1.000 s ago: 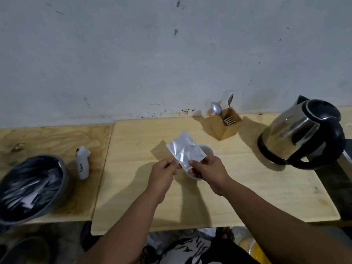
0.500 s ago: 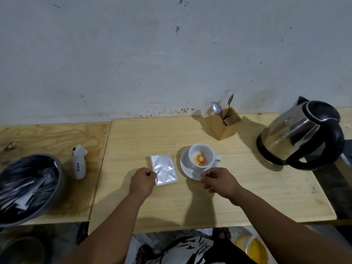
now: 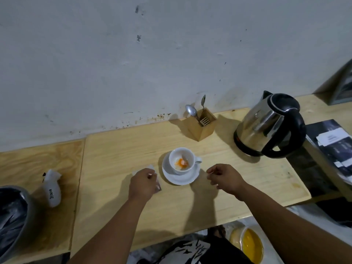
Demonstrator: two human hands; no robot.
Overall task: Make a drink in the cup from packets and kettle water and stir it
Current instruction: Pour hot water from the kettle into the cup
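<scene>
A white cup (image 3: 176,154) stands on a white saucer (image 3: 181,181) in the middle of the wooden table (image 3: 118,149), with orange powder (image 3: 182,163) at its bottom. My left hand (image 3: 142,184) lies just left of the saucer, fingers curled over a flat silver packet (image 3: 158,187) that is mostly hidden beneath it. To the right of the saucer my right hand (image 3: 226,178) hovers with fingers loosely apart and nothing in them. The steel kettle (image 3: 266,122) with a black handle stands at the back right.
A wooden holder (image 3: 198,128) with a spoon (image 3: 191,111) and a fork stands behind the cup by the wall. A white pouch (image 3: 52,189) and a black-lined bin (image 3: 11,216) are at the left. Dark boxes (image 3: 327,149) sit right of the kettle. A yellow bowl (image 3: 251,242) is below the table edge.
Both hands held the silver packet tilted over the cup, then the left hand laid it flat beside the saucer and now covers it. The right hand let go and moved right.
</scene>
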